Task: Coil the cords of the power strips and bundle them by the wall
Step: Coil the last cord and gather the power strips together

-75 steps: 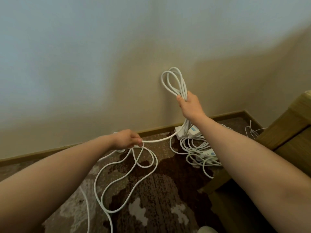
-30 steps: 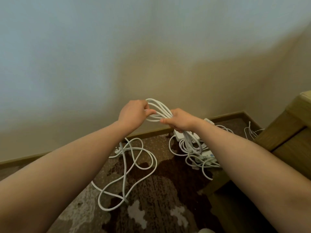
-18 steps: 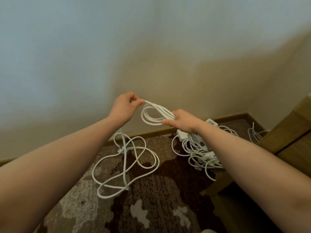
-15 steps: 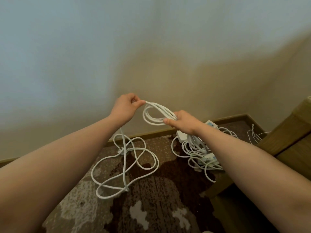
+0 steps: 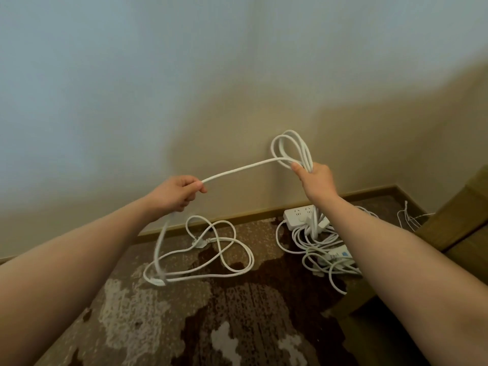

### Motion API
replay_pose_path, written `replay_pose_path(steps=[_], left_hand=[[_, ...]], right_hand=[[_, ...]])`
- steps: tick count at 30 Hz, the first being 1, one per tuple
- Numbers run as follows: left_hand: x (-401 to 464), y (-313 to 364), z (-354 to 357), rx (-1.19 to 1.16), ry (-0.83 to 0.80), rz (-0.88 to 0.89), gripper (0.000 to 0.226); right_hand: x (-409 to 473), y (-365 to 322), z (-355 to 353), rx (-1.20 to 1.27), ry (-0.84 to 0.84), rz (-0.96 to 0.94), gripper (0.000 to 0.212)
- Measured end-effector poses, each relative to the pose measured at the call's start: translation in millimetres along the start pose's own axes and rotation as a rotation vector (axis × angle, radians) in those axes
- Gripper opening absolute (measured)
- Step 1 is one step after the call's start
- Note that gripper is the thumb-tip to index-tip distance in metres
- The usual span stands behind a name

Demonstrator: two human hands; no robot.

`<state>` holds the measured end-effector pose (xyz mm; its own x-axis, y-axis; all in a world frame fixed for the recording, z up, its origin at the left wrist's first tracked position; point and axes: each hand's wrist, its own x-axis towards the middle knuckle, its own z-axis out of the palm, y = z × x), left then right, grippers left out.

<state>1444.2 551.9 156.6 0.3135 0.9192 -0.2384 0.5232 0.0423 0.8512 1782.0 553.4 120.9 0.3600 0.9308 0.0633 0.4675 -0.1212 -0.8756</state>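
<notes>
My right hand (image 5: 317, 178) is raised near the wall and shut on several loops of a white cord coil (image 5: 291, 147). From the coil a straight run of the white cord (image 5: 237, 169) stretches left to my left hand (image 5: 177, 192), which pinches it. Below my left hand the cord drops to loose loops (image 5: 211, 249) with a plug on the carpet. A white power strip (image 5: 299, 215) lies by the baseboard under my right forearm, hanging from the held cord's lower end. More tangled cords and a second strip (image 5: 332, 256) lie beside it.
A patterned brown and cream carpet (image 5: 200, 318) covers the floor up to a wooden baseboard (image 5: 245, 216) at the wall. Wooden furniture (image 5: 459, 228) stands at the right. Thin white wires (image 5: 408, 216) lie in the corner beside it.
My hands were together at the coil; now they have spread apart. My right hand rose with the coil and my left hand slid left along the cord, pulling it taut.
</notes>
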Motion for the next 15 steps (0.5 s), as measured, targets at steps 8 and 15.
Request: replay_pose_path(steps=[8, 15], left_hand=[[-17.2, 13.2, -61.1, 0.162, 0.266, 0.039, 0.031], [0.7, 39.9, 37.3, 0.197, 0.155, 0.047, 0.034]], right_hand=[[5.7, -1.1, -2.5, -0.009, 0.095, 0.079, 0.049], [-11.9, -11.8, 8.8, 0.143, -0.094, 0.038, 0.041]])
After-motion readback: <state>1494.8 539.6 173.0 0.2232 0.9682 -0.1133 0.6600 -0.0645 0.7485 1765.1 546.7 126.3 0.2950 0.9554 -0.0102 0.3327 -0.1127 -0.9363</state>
